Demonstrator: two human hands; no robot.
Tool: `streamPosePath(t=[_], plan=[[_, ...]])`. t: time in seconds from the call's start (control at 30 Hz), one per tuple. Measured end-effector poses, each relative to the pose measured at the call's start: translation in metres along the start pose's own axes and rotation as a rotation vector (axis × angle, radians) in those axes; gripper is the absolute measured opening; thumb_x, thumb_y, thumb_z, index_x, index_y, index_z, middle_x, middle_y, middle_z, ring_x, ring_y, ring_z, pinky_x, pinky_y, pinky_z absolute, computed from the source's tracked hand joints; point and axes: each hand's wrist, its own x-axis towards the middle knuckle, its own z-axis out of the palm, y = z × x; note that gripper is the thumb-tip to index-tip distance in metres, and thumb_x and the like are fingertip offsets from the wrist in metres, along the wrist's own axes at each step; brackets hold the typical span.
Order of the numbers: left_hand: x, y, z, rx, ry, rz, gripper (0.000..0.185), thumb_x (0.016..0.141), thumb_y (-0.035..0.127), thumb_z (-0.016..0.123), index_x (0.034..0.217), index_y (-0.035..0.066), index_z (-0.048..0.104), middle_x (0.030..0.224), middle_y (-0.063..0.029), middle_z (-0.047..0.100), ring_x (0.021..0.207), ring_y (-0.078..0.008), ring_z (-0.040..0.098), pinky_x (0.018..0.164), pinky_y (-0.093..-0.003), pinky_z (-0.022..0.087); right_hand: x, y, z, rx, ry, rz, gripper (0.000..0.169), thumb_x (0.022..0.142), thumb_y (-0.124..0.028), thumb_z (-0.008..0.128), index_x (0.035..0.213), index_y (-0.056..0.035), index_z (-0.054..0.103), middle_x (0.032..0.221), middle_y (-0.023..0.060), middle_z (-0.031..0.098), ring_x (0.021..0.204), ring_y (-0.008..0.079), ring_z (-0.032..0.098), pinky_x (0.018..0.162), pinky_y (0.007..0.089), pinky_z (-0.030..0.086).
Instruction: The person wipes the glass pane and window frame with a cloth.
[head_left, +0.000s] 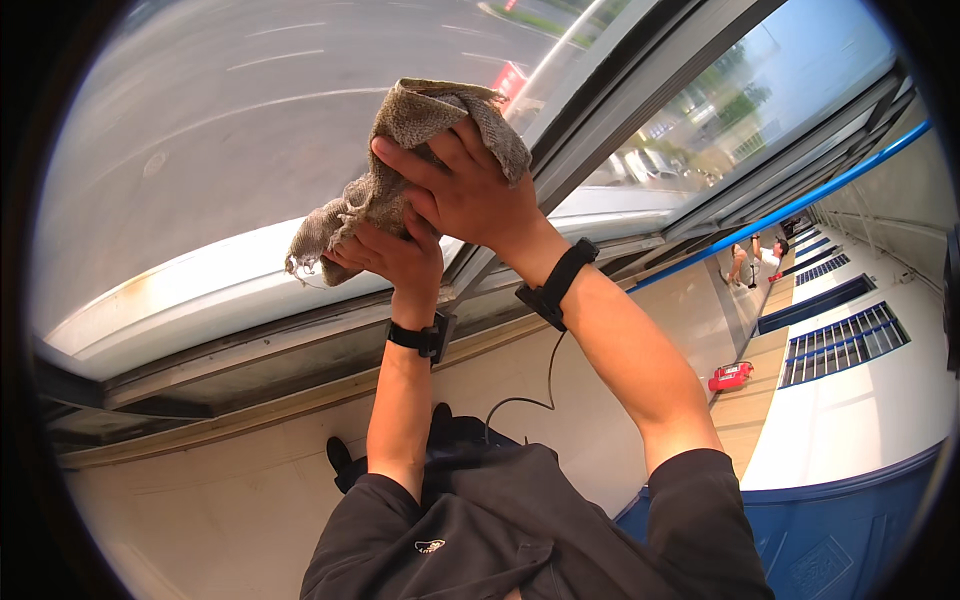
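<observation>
A frayed grey-brown cloth (420, 120) is bunched in both of my hands, in front of a window pane (225, 142). My right hand (472, 180) lies over the cloth's upper part, with its fingers spread along the folds. Lower and to the left, my left hand (390, 251) grips the hanging, ragged end. Close to the right hand runs a grey metal window frame post (600, 124). Whether the cloth touches the glass, I cannot tell. Each wrist bears a black strap with a small device.
A metal window sill rail (262, 337) runs below the hands. A blue rail (795, 195) crosses the windows on the right. Along the corridor are a red fire extinguisher (730, 376), barred windows (844, 345) and another person (769, 255). A thin black cable (517, 400) hangs by my body.
</observation>
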Motion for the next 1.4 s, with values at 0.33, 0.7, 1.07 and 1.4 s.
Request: streamPosePath(t=[0.33,0.7,1.07,1.4], plan=[[0.058,-0.021,-0.050,0.150,-0.309,0.535,0.042,0.088,0.040,0.074,0.109,0.006,0.062,0.094,-0.0099,0.052,0.093,-0.0337,0.053,0.096,-0.0575,0.036,-0.054,-0.043,0.045,-0.078,0.190,0.562,0.077,0.093,-0.042,0.057,0.154,0.0001,0.034,0.141,0.0314,0.038,0.132,0.0579,0.035,0.110,0.0670,0.030],[0.183,0.025,-0.058,0.178,-0.507,1.318,0.023,0.094,0.036,0.063,0.110,0.022,0.071,0.112,0.0050,0.067,0.113,-0.0155,0.060,0.107,-0.0555,0.040,-0.032,-0.058,0.065,-0.074,0.535,0.813,0.062,0.104,-0.043,0.038,0.147,0.0002,0.047,0.142,0.0310,0.046,0.131,0.0551,0.047,0.100,0.0565,0.049],[0.185,0.001,-0.059,0.340,-0.733,1.699,0.034,0.095,0.044,0.063,0.123,0.024,0.069,0.123,0.0058,0.066,0.118,-0.0153,0.059,0.114,-0.0538,0.037,-0.061,-0.115,0.094,0.062,0.459,1.113,0.068,0.103,-0.040,0.040,0.153,0.0056,0.035,0.141,0.0329,0.044,0.133,0.0581,0.041,0.108,0.0637,0.039],[0.130,-0.083,-0.093,0.322,-1.105,1.675,0.042,0.088,0.029,0.066,0.128,0.018,0.067,0.130,0.0027,0.066,0.123,-0.0121,0.059,0.119,-0.0394,0.034,-0.095,-0.210,0.107,0.264,-0.100,1.548,0.083,0.094,-0.028,0.056,0.147,0.0242,0.019,0.156,0.0423,0.018,0.141,0.0625,0.023,0.120,0.0631,0.022]])
